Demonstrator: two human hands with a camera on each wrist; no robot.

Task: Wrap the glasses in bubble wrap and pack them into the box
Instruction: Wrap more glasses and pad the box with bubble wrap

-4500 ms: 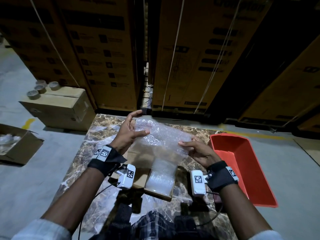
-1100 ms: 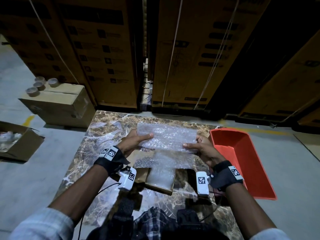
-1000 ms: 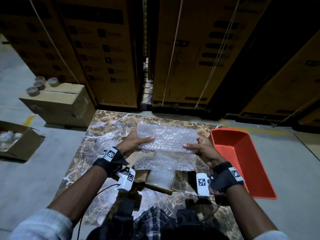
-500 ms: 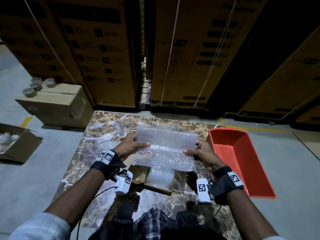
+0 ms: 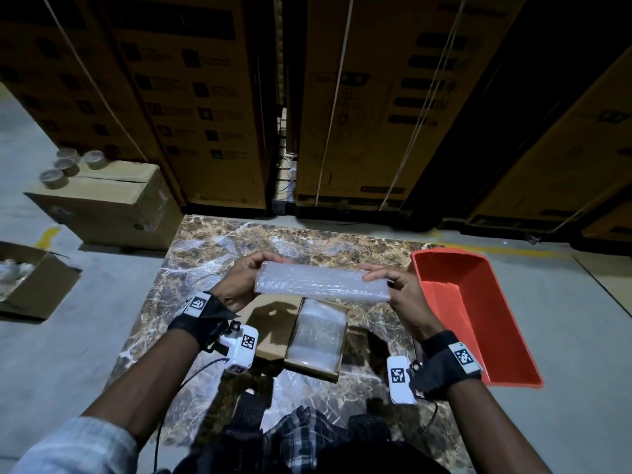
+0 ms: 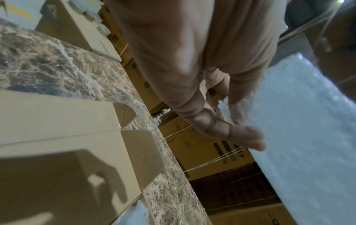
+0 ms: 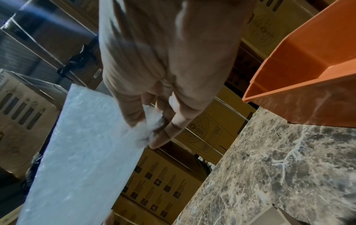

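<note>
A long flat bundle of bubble wrap (image 5: 321,283) hangs level above the marble table (image 5: 219,241). My left hand (image 5: 244,280) grips its left end and my right hand (image 5: 393,285) pinches its right end. The wrap is folded several times over; whatever lies inside it is hidden. In the left wrist view the bubble wrap (image 6: 300,129) passes under my left hand (image 6: 231,109). From the right wrist the bubble wrap (image 7: 80,152) is pinched at its corner by my right hand (image 7: 152,124). Below the bundle lies an open cardboard box (image 5: 273,331) with another wrapped piece (image 5: 318,331) in it.
An empty orange bin (image 5: 478,316) sits at the table's right edge. A closed carton (image 5: 109,206) with tape rolls (image 5: 68,165) stands on the floor at left, beside an open carton (image 5: 30,285). Tall stacked cartons (image 5: 359,97) wall off the far side.
Both hands have rolled the hanging sheet up into a tight flat bundle and lifted it off the box; the box's inside now shows.
</note>
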